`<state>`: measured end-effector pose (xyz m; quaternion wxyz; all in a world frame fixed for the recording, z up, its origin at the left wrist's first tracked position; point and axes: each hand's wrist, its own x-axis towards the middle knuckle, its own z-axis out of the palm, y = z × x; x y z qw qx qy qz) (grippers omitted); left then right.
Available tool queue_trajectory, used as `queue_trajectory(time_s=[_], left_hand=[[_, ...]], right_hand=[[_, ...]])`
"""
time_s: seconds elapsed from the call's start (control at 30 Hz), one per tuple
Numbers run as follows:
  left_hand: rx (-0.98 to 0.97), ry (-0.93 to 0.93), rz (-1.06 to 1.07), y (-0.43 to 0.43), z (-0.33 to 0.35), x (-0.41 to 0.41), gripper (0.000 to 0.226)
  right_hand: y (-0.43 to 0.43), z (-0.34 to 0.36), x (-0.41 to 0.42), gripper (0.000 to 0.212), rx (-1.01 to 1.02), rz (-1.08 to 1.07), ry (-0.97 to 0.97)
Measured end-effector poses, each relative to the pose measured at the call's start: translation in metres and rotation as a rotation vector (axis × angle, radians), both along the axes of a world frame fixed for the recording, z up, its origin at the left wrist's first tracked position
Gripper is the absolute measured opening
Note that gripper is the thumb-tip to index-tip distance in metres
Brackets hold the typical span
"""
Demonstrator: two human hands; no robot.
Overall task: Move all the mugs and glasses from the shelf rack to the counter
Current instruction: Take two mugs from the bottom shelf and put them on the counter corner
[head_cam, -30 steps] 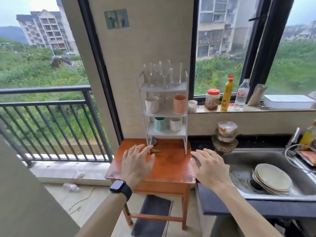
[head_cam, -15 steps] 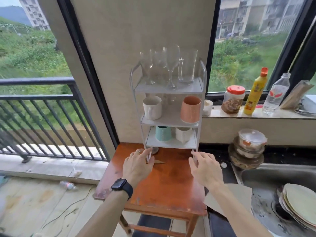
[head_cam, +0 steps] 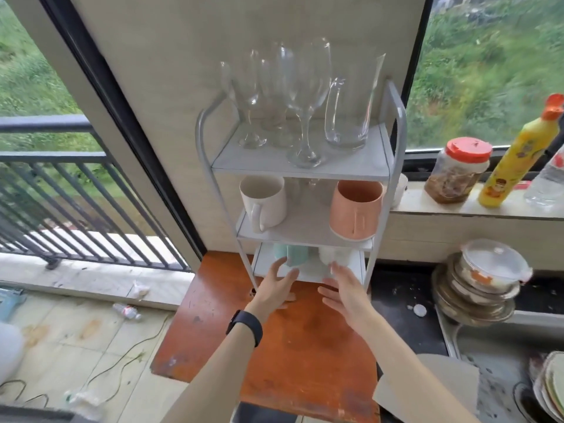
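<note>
The shelf rack (head_cam: pixel 351 166) stands at the back edge of the wooden table (head_cam: pixel 290 355), its back to the wall. Bare tabletop runs from its feet to the near edge. Both hands are at the front edge of the bottom shelf. The left hand (head_cam: pixel 273 290) and the right hand (head_cam: pixel 346 290) lie side by side, fingers spread and slack, grasping nothing.

The left fingertips lie in front of the teal mug (head_cam: pixel 294 256) and the right ones in front of the white mug (head_cam: pixel 337 254) — whether they touch is lost in blur. Those two mugs sit under the middle shelf, whose front edge hides their upper parts.

On the middle shelf a cream mug (head_cam: pixel 265 199) stands at the left edge and a pink mug (head_cam: pixel 355 212) at the right edge, with room between them (something of clear glass stands behind, hard to make out). The top shelf carries the wine glasses (head_cam: pixel 305 96), crowded and overlapping, and a glass jug (head_cam: pixel 351 99) at its right back corner.

To the right, the dark counter (head_cam: pixel 403 319) adjoins the table's right edge. A stack of bowls (head_cam: pixel 479 291) stands towards its back, and the sink (head_cam: pixel 447 334) is cut off by the frame.
</note>
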<state>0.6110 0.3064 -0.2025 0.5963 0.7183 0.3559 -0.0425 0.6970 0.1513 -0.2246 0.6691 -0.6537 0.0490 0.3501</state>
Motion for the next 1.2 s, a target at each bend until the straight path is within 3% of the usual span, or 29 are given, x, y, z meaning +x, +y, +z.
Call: queue_trajectory(time_s=[0.13, 0.23, 0.43, 0.83, 1.2], left_hand=[[-0.210, -0.041, 0.153, 0.007, -0.004, 0.019, 0.047], [-0.246, -0.068, 0.156, 0.013, -0.008, 0.024, 0.038], [-0.298, -0.110, 0.111, 0.019, -0.006, 0.012, 0.051], [-0.162, -0.127, -0.397, 0.003, -0.028, -0.068, 0.036], [-0.250, -0.073, -0.851, -0.155, -0.025, -0.077, 0.027]], right_hand=[[0.015, -0.006, 0.013, 0.048, 0.000, -0.044, 0.011], [0.021, -0.014, 0.013, 0.043, -0.058, -0.088, -0.075], [0.022, -0.019, -0.001, 0.038, -0.156, -0.157, -0.215], [-0.053, -0.034, -0.132, 0.043, -0.233, -0.321, -0.250], [-0.201, -0.040, -0.264, 0.046, -0.352, -0.874, -0.109]])
